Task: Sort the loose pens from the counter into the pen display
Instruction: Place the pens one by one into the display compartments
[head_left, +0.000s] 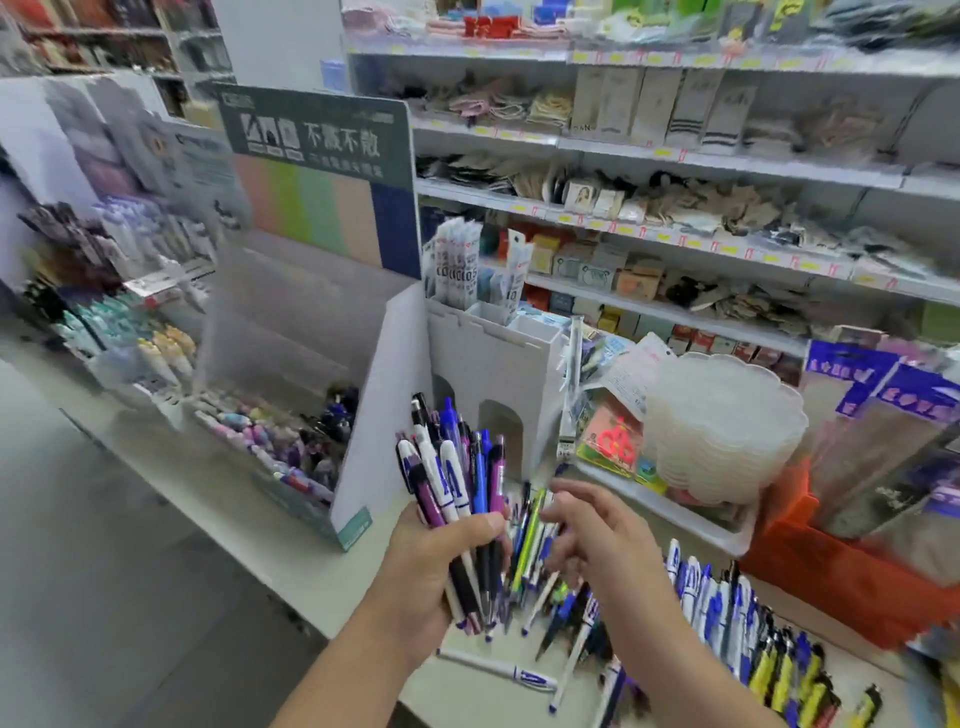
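The pen display (311, 395) stands on the tabletop (270, 551) at the left, with shelves (675, 156) behind. Loose pens (727, 613) lie on the tabletop to its right, before a stack of trays (727, 426).

A stationery or variety shop: long white shelves (675, 156) carry rows of small packaged goods with yellow and red price tags (670, 236) along their front edges. A cardboard pen display (363, 415) with a printed header card (322, 130) stands on the counter (291, 561), beside packaged refills (457, 265) and stacked plastic trays (727, 426)
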